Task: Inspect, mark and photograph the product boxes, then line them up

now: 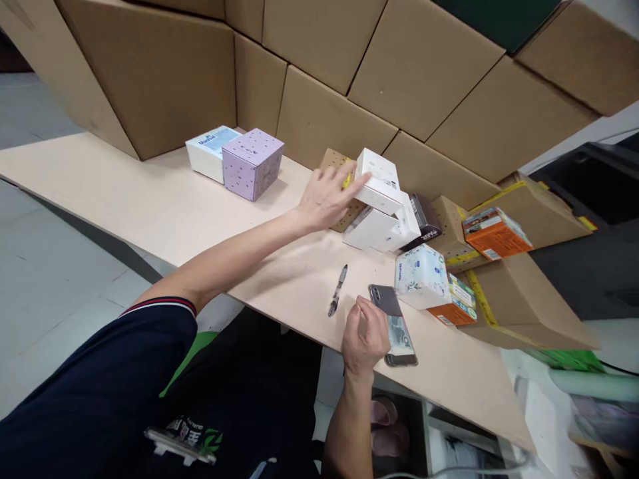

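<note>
Pen: 1 | phone: 1 | left hand: at 1 white box

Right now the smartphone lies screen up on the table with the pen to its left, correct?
Not quite: the smartphone lies screen down; the head view shows its rear cameras facing up. It's on the table, with the pen to its left.

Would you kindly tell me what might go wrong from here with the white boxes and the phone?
The upper white box appears to rest on the lower white box, with the left hand at its side, so a nudge might topple it. The phone lies near the front edge of the table beside the right hand, so a careless sweep could knock it off.
</note>
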The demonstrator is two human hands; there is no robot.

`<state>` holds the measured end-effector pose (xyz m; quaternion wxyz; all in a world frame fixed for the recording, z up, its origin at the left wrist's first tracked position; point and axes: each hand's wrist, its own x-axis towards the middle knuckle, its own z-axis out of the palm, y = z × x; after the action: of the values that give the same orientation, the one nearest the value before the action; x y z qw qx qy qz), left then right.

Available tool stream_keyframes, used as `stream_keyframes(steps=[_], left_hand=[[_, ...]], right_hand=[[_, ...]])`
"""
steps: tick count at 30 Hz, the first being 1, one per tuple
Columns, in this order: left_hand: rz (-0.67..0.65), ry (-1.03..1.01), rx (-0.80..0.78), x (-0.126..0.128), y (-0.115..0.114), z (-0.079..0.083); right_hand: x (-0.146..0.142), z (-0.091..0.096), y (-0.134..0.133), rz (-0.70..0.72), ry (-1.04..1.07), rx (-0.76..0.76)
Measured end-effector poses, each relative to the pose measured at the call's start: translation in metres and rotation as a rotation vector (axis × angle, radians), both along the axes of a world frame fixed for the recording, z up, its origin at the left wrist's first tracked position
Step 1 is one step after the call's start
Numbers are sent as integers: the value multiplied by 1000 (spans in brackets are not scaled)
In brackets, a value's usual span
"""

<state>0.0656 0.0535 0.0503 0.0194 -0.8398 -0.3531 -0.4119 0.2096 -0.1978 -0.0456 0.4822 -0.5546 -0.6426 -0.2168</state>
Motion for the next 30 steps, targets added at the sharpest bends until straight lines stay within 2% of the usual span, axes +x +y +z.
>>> stream_keyframes(steps=[2, 4, 7, 9, 12, 15, 17, 20, 23, 26, 30], left_hand=[[-10, 41, 24, 30, -11, 5], [13, 61, 2, 47, -10, 8], [3, 13, -33, 45, -2, 9], [-77, -70, -24, 24, -3, 6], [-251, -156, 35, -27, -18, -2], [-390, -253, 40, -81, -43, -17], [-450, -355, -5, -108, -60, -31], [-472, -478, -76, -128, -79, -53], [-472, -475, -101, -131, -88, -60], [-435, -562, -270, -123, -86, -51], [-264, -884, -741, -110, -79, -36]], right_hand=[[1, 1, -1, -14, 18, 17], [3, 1, -1, -31, 42, -2], [5, 1, -2, -33, 73, -32], [5, -1, -3, -13, 114, -56], [2, -1, -4, 21, 268, -118], [-1, 4, -1, 59, 634, -196], [-2, 11, 5, 180, 965, -252], [-1, 29, 20, 471, 1355, -378], [0, 46, 33, 605, 1467, -471], [-4, 57, 39, 606, 1398, -476], [-12, 55, 41, 605, 1343, -463]])
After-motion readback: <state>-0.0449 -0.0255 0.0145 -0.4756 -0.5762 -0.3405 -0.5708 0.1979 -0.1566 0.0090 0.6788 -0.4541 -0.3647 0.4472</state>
